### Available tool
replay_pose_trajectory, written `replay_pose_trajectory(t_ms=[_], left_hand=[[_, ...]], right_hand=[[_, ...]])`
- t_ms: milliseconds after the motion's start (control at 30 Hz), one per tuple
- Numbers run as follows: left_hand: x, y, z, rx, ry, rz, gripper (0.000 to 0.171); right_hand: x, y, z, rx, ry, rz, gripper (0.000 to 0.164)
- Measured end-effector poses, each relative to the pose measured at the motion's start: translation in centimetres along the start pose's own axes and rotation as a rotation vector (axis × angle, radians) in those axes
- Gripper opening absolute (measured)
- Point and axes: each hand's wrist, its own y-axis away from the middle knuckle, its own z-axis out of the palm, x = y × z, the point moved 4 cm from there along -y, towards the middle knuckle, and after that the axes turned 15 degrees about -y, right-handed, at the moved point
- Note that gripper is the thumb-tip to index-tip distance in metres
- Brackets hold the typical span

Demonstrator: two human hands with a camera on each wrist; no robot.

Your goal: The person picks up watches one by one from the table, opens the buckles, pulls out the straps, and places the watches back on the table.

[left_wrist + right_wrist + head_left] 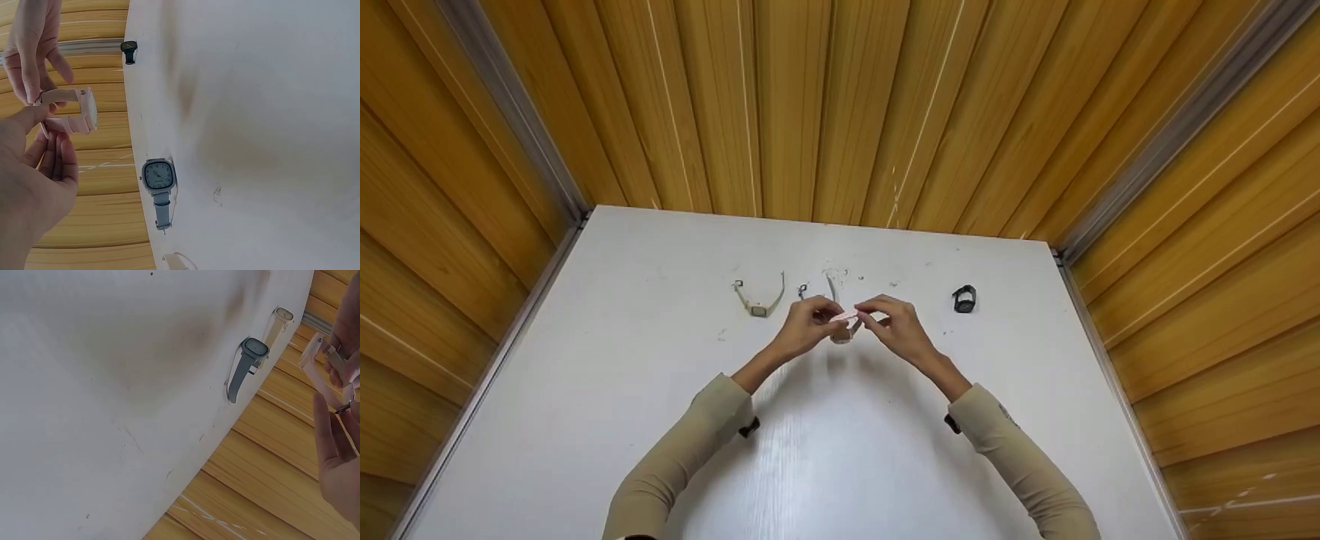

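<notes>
1. Centrally, I find the pink watch (68, 124) above the table (840, 465).
2. My left grip (806, 328) and right grip (901, 330) both pinch its strap (59, 95), equally near.
3. The watch's long axis runs tableward to its case (91, 109).

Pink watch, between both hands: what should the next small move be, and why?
Probably steady the pink watch with the left hand while the right hand gently works the strap at its buckle. Both hands pinch it there, where the looped strap's two sides meet; whether the pin is seated can't be told.
</notes>
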Motion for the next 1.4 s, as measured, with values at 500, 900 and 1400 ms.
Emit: replay_pose_trajectory(t_ms=[500,900,1400], left_hand=[[-0.5,0.3,0.4,-0.033,0.062,0.042,0.017],[2.5,0.7,-1.3,-0.071,0.070,0.028,0.019],[-0.4,-0.5,0.4,-0.076,0.087,-0.012,0.020]], right_hand=[[-0.7,-0.6,-0.1,-0.092,0.056,-0.115,0.009],[-0.9,-0.8,-0.4,-0.087,0.108,-0.154,0.008],[-0.4,-0.6,-0.8,-0.047,0.037,-0.147,0.010]])
